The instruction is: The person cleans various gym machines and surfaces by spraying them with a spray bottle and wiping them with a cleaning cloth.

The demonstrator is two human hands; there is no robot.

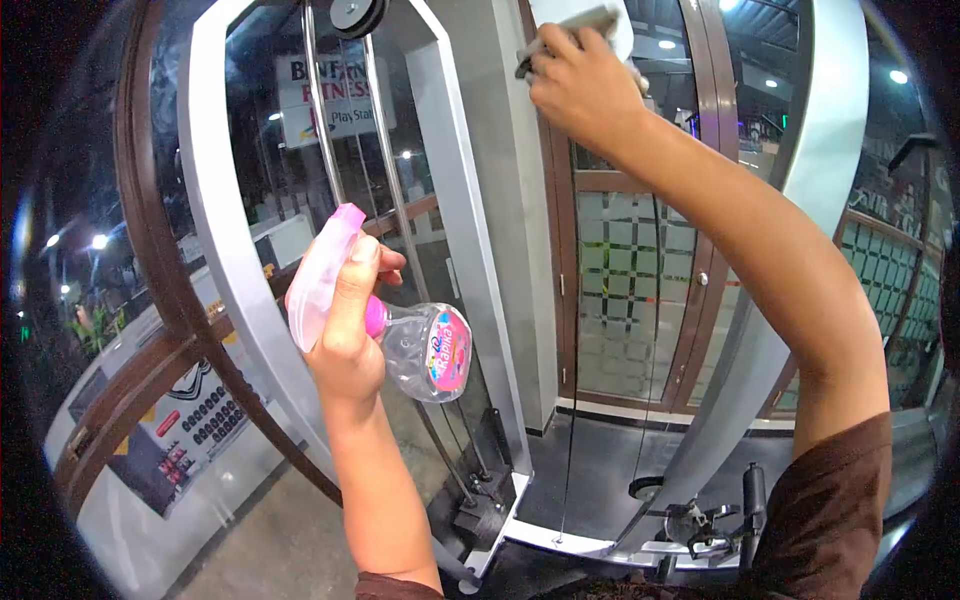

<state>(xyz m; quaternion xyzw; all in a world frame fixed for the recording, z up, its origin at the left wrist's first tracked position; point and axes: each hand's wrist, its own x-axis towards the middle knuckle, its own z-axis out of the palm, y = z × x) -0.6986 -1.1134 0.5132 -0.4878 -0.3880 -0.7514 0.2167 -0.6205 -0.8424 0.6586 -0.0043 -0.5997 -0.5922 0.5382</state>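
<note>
Head view: at centre left, a pink spray bottle [400, 335] is clasped sideways in the left hand [345, 335]. At top centre, a cloth [585, 22] is pressed by the clenched right hand [580, 85] against the grey machine frame [470, 230]; wiping seems underway, the lower frame apparently unwiped.

The left hand [345, 320] is raised in front of the chest, its forearm rising almost straight up from the lower edge of the view. Its fingers are curled tight in a grip, thumb side toward the camera, the wrist bent a little to the right. The right arm reaches high and across from the lower right, elbow bent, bare below a short brown sleeve. The right hand [580, 85] is closed in a fist near the top, knuckles facing down-left.
</note>
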